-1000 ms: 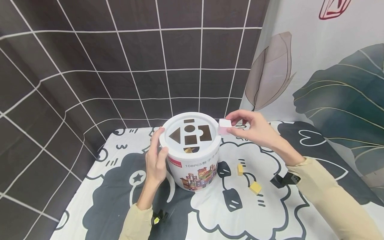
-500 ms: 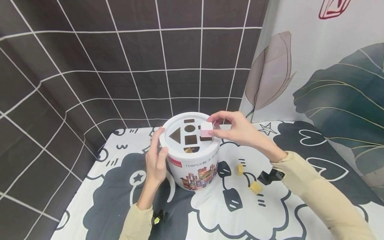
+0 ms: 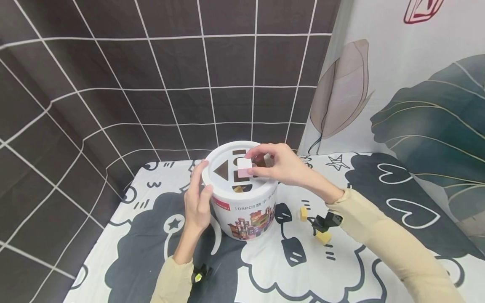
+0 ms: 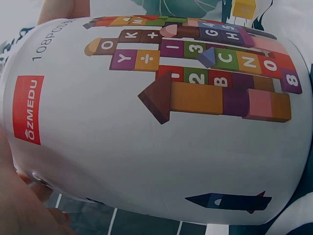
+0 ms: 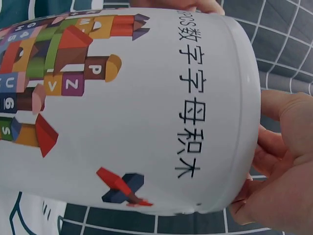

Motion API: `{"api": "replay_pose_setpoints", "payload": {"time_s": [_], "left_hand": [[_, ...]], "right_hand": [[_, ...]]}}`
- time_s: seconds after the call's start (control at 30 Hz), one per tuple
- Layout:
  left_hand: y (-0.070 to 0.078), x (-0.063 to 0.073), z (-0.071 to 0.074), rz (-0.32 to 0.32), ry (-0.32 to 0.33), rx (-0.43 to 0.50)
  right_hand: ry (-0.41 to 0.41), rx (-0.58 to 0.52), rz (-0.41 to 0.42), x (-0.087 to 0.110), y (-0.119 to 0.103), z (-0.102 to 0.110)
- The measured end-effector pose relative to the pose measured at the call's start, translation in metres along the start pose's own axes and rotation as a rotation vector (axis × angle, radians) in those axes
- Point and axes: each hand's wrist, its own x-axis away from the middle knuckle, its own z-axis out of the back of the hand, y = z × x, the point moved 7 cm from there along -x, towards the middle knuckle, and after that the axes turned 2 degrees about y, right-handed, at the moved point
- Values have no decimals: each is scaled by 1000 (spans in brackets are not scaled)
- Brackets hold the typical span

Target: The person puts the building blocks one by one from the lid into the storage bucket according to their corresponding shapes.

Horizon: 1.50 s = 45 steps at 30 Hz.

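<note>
A white toy-block bucket [image 3: 246, 223] stands upright, its white lid [image 3: 217, 187] pierced by several shaped holes. Against its left side rests my left hand [image 3: 198, 202], fingers fairly straight along the rim and thumb towards the front. Over the lid my right hand [image 3: 284, 164] pinches a pink block [image 3: 244, 168] with a white-looking top between thumb and fingers. The block covers part of the square hole; whether it touches the lid I cannot tell. In the right wrist view the bucket wall [image 5: 146, 122] hides the block.
Two yellow blocks lie on the patterned cloth [image 3: 265, 273] right of the bucket: a small one [image 3: 303, 213] and a larger one [image 3: 323, 237], partly behind the right wrist's black camera [image 3: 327, 221]. A dark gridded curtain [image 3: 227, 63] hangs behind.
My right hand has carried the pink block leftwards, from beside the bucket's right rim, across the lid, to the square hole. My left hand and the bucket have stayed in place.
</note>
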Motion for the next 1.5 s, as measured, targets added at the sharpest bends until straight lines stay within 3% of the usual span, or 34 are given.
{"api": "replay_pose_setpoints", "payload": {"time_s": [0.47,0.73,0.9,1.27,1.5], "left_hand": [[0,0,0,-7,1,-4],[0,0,0,-7,3,-1],[0,0,0,-2,3,6],[1,0,1,-13,12,6],[1,0,1,-6,12,-5]], "right_hand": [[-56,97,55,-3,-3,-13],[-4,47,44,7,3,3],[51,27,1,21,16,23],[188,121,-56,65,47,62],[182,162,-147,93,69,69]]}}
